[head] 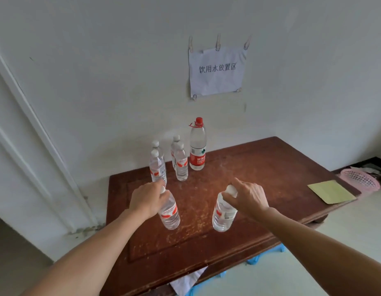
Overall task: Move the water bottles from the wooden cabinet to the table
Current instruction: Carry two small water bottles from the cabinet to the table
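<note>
Over the desk (260, 167), the left grip (145, 199) holds one bottle (170, 214), the right grip (249, 199) another bottle (223, 216); next, stand them down.

You face a paper sign (217, 70) clipped to the wall (121, 82), printed with 饮用水放置区. The red label (197, 160) on the tall bottle (197, 142) carries white characters too blurred for you to read. The labels on the small bottles (181, 165) are equally unreadable.

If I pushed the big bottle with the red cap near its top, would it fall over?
Probably. The big red-capped bottle is tall and narrow, so a high push would likely tip it. It looks mostly full of water, so it is likely heavy. Falling, it might knock the small bottles close beside it.
</note>
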`<state>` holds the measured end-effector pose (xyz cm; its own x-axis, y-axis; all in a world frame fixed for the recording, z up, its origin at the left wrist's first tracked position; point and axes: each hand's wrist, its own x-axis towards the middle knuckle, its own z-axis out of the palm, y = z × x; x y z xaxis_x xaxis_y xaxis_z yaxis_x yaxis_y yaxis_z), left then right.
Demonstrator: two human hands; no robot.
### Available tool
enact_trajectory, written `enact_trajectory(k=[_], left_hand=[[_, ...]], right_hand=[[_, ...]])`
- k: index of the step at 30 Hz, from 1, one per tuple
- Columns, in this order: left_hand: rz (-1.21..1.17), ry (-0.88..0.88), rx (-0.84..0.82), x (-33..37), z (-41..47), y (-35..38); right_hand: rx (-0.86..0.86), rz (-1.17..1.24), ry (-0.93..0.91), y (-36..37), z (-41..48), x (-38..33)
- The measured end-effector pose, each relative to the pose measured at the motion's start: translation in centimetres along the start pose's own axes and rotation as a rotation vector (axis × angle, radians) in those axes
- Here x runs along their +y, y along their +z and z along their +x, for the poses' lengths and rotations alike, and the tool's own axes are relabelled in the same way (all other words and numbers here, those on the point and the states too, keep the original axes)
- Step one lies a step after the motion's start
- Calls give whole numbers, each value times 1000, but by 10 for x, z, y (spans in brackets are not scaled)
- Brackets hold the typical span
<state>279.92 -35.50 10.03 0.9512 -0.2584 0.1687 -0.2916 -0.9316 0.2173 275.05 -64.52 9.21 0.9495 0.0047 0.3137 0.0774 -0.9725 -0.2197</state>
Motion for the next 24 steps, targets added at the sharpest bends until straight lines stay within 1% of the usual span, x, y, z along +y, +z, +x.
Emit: enact_trajectory(k=[5,8,13,19,24], left_hand=[[-4,-52,-28,-11,66,25],[37,-88,-51,-15,104,42],[47,-173,-75,-19,157,62],[27,-282,-107,-22,197,83],[-23,-338,-116,-19,211,87]], right_hand=[[-49,34,-42,42,93,16],[-71,62,-90,72,150,27],[-163,82,-184,115,236,38],[-210,82,-256,161,294,39],[-219,141,-288,171,309,39]])
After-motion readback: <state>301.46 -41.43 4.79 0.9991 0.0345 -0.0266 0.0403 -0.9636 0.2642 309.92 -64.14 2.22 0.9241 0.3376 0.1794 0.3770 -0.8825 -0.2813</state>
